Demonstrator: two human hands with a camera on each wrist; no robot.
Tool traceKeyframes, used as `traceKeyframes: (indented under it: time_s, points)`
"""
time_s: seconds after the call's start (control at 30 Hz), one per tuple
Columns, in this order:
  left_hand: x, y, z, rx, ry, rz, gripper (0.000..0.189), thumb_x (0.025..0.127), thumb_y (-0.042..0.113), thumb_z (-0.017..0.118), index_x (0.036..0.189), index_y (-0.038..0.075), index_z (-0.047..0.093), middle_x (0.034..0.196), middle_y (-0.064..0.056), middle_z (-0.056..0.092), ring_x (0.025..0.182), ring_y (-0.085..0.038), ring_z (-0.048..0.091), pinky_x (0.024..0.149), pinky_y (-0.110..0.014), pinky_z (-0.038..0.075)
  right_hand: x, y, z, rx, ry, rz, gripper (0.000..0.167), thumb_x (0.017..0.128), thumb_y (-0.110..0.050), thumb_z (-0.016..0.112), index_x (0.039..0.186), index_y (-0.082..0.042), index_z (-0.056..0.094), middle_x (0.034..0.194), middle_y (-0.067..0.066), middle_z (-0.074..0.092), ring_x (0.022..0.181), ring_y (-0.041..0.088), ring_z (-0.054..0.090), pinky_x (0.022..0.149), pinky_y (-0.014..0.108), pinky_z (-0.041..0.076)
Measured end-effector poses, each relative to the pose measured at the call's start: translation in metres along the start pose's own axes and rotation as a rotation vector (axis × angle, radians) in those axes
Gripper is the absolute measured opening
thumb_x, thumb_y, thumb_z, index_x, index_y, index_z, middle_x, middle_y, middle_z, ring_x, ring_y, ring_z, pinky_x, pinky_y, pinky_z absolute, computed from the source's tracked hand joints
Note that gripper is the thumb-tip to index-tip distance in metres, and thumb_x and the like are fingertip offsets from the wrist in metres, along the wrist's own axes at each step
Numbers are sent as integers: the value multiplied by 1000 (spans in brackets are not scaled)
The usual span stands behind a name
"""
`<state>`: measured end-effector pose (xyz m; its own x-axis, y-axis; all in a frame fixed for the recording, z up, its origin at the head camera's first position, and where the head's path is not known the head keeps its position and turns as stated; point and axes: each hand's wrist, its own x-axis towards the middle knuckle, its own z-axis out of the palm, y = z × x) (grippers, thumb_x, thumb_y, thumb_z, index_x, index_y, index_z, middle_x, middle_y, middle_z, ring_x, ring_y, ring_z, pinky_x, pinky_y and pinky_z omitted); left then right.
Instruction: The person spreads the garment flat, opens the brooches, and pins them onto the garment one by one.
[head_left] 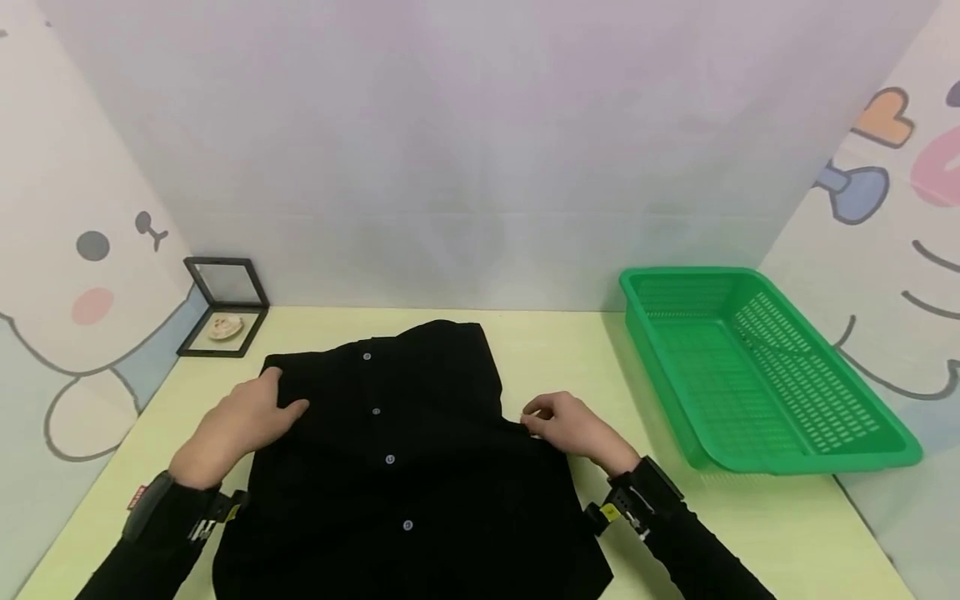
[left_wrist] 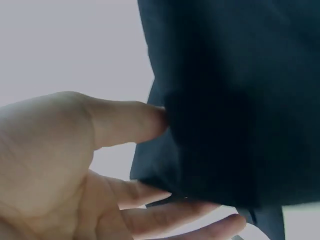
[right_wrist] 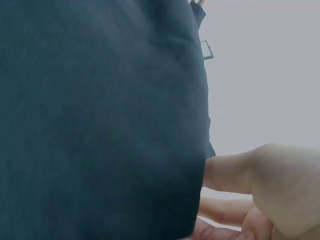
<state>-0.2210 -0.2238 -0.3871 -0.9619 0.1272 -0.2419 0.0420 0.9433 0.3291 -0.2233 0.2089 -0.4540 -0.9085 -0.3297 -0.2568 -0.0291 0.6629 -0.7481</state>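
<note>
A black buttoned shirt [head_left: 442, 467] lies folded on the table, several pale buttons running down its front. At its upper left, my left hand [head_left: 243, 421] has the edge between thumb and fingers. In the left wrist view the thumb touches the dark cloth [left_wrist: 215, 110] and the fingers reach under its lower edge. On the other side my right hand [head_left: 567, 425] pinches the shirt's right edge, where the outline steps inward. The right wrist view shows that thumb at the side of the cloth [right_wrist: 110, 125], with the fingertips partly hidden behind it.
A green plastic basket [head_left: 675, 400] stands to the right on the pale yellow table [head_left: 547, 350]. At the back left is an open black-framed display case [head_left: 258, 333] with a shell-like object [head_left: 226, 327] in it. A pale wall [head_left: 465, 167] rises behind.
</note>
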Motion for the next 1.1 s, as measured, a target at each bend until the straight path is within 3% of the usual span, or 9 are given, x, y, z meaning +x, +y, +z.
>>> traceKeyframes:
  time_s: [0.23,0.37,0.5,0.53,0.67,0.77,0.9,1.0,1.1]
  points:
    - [23,35,23,-82,-161,91,98,101,39,65,154,-22,9,137,-44,50,117,-54,61,97,-60,52,23,-8,8,230,-8,66,56,106,-24,59,151,6,44,125,20,67,81,17,65,74,34,53]
    - [33,49,42,-115,-221,226,98,95,38,74,158,-13,18,143,-35,52,124,-47,60,103,-58,50,36,-9,8,426,-23,130,65,106,-27,59,156,7,34,127,21,64,93,16,65,89,36,54]
    - [36,59,48,-159,-215,352,84,98,37,70,157,-6,30,148,-30,51,127,-45,59,105,-56,50,39,-10,1,645,-29,151,56,107,-25,59,154,0,42,132,19,63,107,24,66,99,40,54]
    - [35,62,47,-160,-194,364,80,99,37,69,156,-7,33,146,-30,53,124,-44,61,103,-56,51,37,-11,-1,656,-20,127,55,107,-24,58,154,-1,42,144,20,57,119,30,65,106,43,52]
    - [26,77,38,-196,0,324,70,102,34,65,153,-7,39,145,-31,53,127,-47,58,103,-59,49,25,-30,-2,442,38,-63,55,108,-23,55,157,-2,40,161,21,41,147,40,42,118,51,41]
    - [21,95,34,-287,103,308,68,104,38,63,155,1,38,145,-28,53,125,-45,58,102,-57,50,18,-49,6,155,87,-301,42,107,-20,56,143,3,57,147,23,53,137,39,52,111,49,47]
    - [22,115,38,-391,26,326,68,105,49,56,157,9,38,143,-23,56,117,-38,64,99,-48,53,12,-67,24,-178,123,-636,17,102,-9,63,113,-3,74,112,14,59,96,25,55,86,40,49]
    - [23,121,48,-381,-20,314,66,105,52,55,150,3,48,135,-25,61,110,-37,67,92,-46,55,7,-76,37,-355,38,-763,22,99,-5,64,116,-9,78,126,12,65,117,28,57,107,43,44]
    - [25,119,56,-383,-12,296,45,109,43,48,115,2,66,96,-17,67,79,-30,65,71,-38,53,2,-80,44,-401,-115,-719,27,101,-15,63,125,-13,76,152,12,55,151,35,38,126,50,28]
